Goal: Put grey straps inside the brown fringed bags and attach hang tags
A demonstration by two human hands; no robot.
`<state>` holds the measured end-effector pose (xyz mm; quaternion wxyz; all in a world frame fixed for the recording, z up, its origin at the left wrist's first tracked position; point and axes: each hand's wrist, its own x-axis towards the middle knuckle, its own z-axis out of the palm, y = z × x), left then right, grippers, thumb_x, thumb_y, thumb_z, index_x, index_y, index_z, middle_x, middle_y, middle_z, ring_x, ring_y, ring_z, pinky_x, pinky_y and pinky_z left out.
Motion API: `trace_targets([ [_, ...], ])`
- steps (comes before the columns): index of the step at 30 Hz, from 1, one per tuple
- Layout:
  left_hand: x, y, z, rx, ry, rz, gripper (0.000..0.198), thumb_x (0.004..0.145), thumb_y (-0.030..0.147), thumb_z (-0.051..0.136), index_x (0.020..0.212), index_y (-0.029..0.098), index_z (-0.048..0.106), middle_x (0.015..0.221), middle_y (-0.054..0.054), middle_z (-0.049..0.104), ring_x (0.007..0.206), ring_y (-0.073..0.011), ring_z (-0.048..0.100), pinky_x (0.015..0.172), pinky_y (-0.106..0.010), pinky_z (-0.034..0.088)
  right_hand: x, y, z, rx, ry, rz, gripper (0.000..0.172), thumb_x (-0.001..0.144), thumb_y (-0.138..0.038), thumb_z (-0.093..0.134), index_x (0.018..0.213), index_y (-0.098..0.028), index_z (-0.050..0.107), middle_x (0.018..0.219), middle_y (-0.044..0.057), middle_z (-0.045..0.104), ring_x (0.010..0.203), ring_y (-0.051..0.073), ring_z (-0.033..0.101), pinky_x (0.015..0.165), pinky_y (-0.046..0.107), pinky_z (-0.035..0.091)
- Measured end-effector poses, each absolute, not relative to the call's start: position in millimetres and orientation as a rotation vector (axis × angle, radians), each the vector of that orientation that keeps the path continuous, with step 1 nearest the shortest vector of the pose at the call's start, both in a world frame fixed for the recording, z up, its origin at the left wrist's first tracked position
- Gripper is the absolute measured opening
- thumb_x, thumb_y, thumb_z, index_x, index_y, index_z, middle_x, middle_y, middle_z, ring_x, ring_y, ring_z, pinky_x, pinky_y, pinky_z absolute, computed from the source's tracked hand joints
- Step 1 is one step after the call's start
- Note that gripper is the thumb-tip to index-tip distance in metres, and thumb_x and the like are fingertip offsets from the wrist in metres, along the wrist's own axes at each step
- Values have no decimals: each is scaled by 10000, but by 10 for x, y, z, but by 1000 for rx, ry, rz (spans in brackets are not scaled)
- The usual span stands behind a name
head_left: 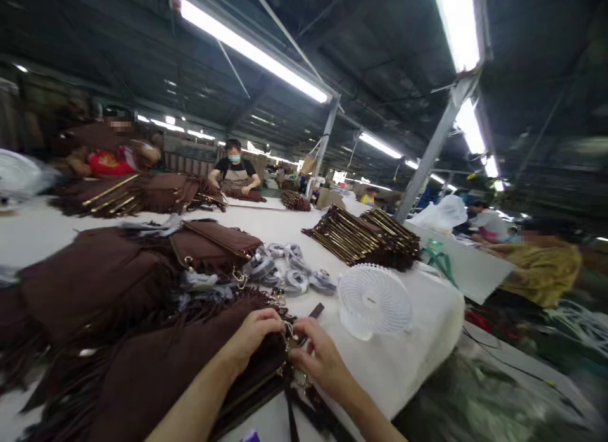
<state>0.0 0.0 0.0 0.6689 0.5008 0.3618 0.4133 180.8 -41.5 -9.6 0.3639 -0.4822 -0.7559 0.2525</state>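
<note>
While a white fan stands close by, left hand and right hand meet at metal hardware!

Left of the fan, toward the wearer, both hands are narrowed, fingertips pinching that small hardware from either side. It sits at the edge of a brown fringed bag, farther left of the fan. Wrapped coils lie just to the fan's left, and beyond it rests a gold-barred stack.

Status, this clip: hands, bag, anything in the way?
Left hand, right hand: fingers at metal fittings. Brown bag: lying flat. White fan: beyond right hand, not blocking.
</note>
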Motion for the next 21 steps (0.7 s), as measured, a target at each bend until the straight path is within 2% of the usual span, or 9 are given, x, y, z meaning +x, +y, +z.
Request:
trace_targets([
  [2, -8, -34, 23, 1128, 806, 953, 98, 578, 251, 648, 580, 158, 619, 530, 39, 583, 571, -131, 479, 595, -245, 339, 1842, -452, -163, -1334, -1950, 617, 163, 738, -147, 560, 895, -187, 585, 917, 38, 596, 890, 214, 557, 765, 307, 421],
  [4, -13, -64, 50, 1118, 785, 962, 94, 586, 252, 636, 580, 162, 611, 545, 36, 592, 578, -133, 489, 606, -245, 353, 1873, -488, -205, -1385, -1970, 604, 128, 760, -163, 563, 882, -188, 591, 881, 33, 603, 874, 217, 564, 795, 324, 420],
  [6, -16, -87, 79, 1105, 750, 956, 92, 588, 257, 621, 594, 168, 598, 594, 20, 631, 602, -143, 515, 628, -253, 380, 1895, -521, -217, -1396, -1998, 622, 166, 768, -170, 576, 930, -188, 607, 931, 43, 615, 905, 223, 569, 822, 331, 426],
  [9, -16, -108, 106, 1021, 667, 928, 114, 571, 265, 621, 606, 179, 555, 772, -36, 722, 678, -174, 576, 683, -283, 425, 1913, -550, -196, -1343, -2084, 589, 286, 765, -122, 562, 1037, -190, 617, 1005, 61, 615, 957, 225, 571, 852, 322, 431],
  [13, -18, -97, 87, 940, 613, 938, 160, 574, 276, 667, 613, 177, 549, 910, -84, 747, 806, -215, 627, 762, -304, 444, 1941, -538, -120, -1291, -2113, 443, 266, 818, -73, 482, 969, -207, 654, 960, 54, 627, 917, 201, 594, 811, 283, 435],
  [15, -18, -81, 62, 957, 615, 935, 152, 573, 283, 665, 613, 170, 571, 867, -81, 748, 810, -223, 638, 769, -307, 446, 1950, -521, -45, -1314, -2040, 413, 202, 825, -83, 510, 899, -204, 652, 857, 26, 646, 812, 180, 599, 728, 254, 431],
  [18, -13, -66, 30, 1022, 628, 927, 110, 560, 256, 628, 595, 155, 601, 648, -46, 708, 656, -180, 613, 691, -276, 436, 1922, -499, 113, -1379, -1928, 402, 108, 799, -92, 584, 791, -190, 628, 676, -22, 620, 630, 145, 552, 588, 220, 387],
  [21, 4, -72, 6, 1086, 610, 919, 94, 576, 219, 641, 629, 143, 628, 557, -5, 655, 548, -126, 557, 617, -236, 412, 1836, -464, 269, -1319, -2026, 302, 117, 816, -92, 604, 786, -197, 645, 732, -19, 658, 691, 142, 590, 645, 214, 400],
])
